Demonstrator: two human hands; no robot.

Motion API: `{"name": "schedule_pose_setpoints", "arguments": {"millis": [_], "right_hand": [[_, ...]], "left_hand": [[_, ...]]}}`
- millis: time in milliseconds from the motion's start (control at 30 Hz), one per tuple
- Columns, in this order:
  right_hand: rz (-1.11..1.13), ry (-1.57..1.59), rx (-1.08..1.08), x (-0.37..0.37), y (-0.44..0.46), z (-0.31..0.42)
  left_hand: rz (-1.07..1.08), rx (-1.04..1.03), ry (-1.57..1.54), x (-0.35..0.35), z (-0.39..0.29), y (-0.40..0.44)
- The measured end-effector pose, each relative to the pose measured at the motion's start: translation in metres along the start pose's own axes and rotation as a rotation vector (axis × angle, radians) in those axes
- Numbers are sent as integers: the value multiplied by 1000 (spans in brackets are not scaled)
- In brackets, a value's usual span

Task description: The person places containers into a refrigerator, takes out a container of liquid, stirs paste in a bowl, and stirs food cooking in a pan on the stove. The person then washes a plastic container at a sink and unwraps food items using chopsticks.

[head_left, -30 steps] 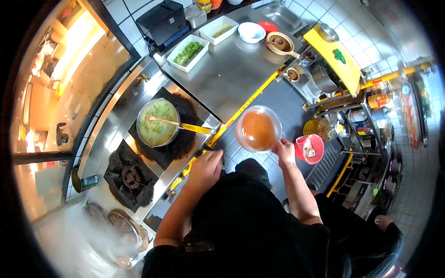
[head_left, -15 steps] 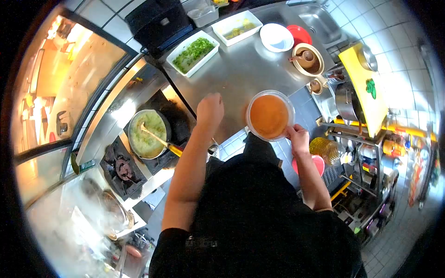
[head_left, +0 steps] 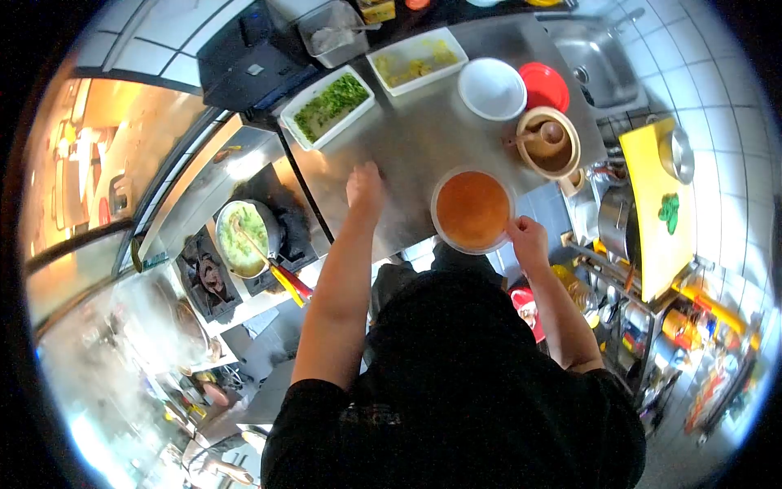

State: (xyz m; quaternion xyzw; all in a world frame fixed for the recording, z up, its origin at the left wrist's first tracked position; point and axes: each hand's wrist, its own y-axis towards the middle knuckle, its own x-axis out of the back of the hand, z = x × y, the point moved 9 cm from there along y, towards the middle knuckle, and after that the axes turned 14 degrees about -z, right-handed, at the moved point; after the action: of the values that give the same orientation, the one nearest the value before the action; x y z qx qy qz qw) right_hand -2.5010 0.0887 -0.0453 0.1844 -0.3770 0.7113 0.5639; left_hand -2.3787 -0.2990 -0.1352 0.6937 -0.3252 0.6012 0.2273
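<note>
My right hand [head_left: 529,242] grips the rim of a round clear plastic tub [head_left: 472,209] at its lower right side. An orange-brown substance fills the tub, which is at the counter's near edge; whether it rests there or is held up, I cannot tell. To its left, my left hand [head_left: 366,186] is over the steel counter with its fingers curled in. Anything inside those fingers is hidden. Beyond the left hand stands a white tray of chopped greens [head_left: 332,108].
A second white tray [head_left: 418,62], a white bowl [head_left: 492,88], a red bowl [head_left: 544,87] and a pot with a ladle [head_left: 547,143] line the counter. At left, a pan of greenish food [head_left: 244,236] sits on the stove. A sink [head_left: 599,61] and yellow board [head_left: 658,204] are at right.
The view has shifted, so the counter items appear lower and more of the sink shows. My right hand still grips the tub. My left hand stays over the counter, fingers still curled.
</note>
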Motion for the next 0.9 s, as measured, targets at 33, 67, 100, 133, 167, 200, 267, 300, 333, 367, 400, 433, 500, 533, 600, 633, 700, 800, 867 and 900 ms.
{"name": "schedule_pose_setpoints", "arguments": {"millis": [33, 67, 100, 133, 167, 200, 267, 300, 333, 367, 400, 433, 500, 533, 600, 633, 700, 800, 867, 900], "right_hand": [[13, 7, 13, -5, 7, -5], [26, 13, 25, -11, 13, -7], [45, 67, 12, -19, 18, -9], [66, 118, 0, -26, 22, -12], [88, 166, -9, -32, 28, -13], [93, 161, 18, -39, 35, -11], [110, 153, 67, -56, 44, 0], [169, 120, 39, -65, 43, 11], [187, 116, 67, -69, 41, 27], [204, 117, 94, -75, 39, 42], [221, 123, 124, -83, 39, 57], [244, 132, 145, -95, 42, 65], [291, 158, 182, -125, 44, 76], [299, 131, 239, -142, 41, 83], [285, 77, 339, -162, 40, 96], [294, 18, 303, -170, 33, 105], [288, -49, 429, -202, 31, 115], [282, 48, 520, -220, 5, 142], [491, 47, 463, -233, -11, 150], [469, 54, 496, -236, -15, 151]], "left_hand": [[-9, 96, -61, 17, -1, -2], [-14, 172, -145, 17, 7, -2], [-18, 249, -233, 13, 15, -5], [-22, 326, -325, 7, 23, -10], [-61, 289, -316, 22, 19, -17], [-104, 253, -306, 45, 12, -28], [-157, 244, -336, 62, 16, -58], [-167, 268, -378, 59, 25, -77], [-245, 302, -427, 61, 32, -99], [-325, 333, -473, 67, 37, -123], [-292, 416, -550, 68, 45, -148], [-269, 489, -647, 77, 49, -175], [-254, 613, -640, 62, 74, -232], [-258, 689, -648, 56, 86, -263], [-272, 813, -607, 68, 100, -316], [-245, 924, -612, 49, 116, -349], [-289, 1027, -568, 30, 137, -407], [-241, 1246, -423, -13, 157, -498], [-89, 1326, -442, -46, 157, -536], [0, 1363, -455, -61, 155, -552]]}}
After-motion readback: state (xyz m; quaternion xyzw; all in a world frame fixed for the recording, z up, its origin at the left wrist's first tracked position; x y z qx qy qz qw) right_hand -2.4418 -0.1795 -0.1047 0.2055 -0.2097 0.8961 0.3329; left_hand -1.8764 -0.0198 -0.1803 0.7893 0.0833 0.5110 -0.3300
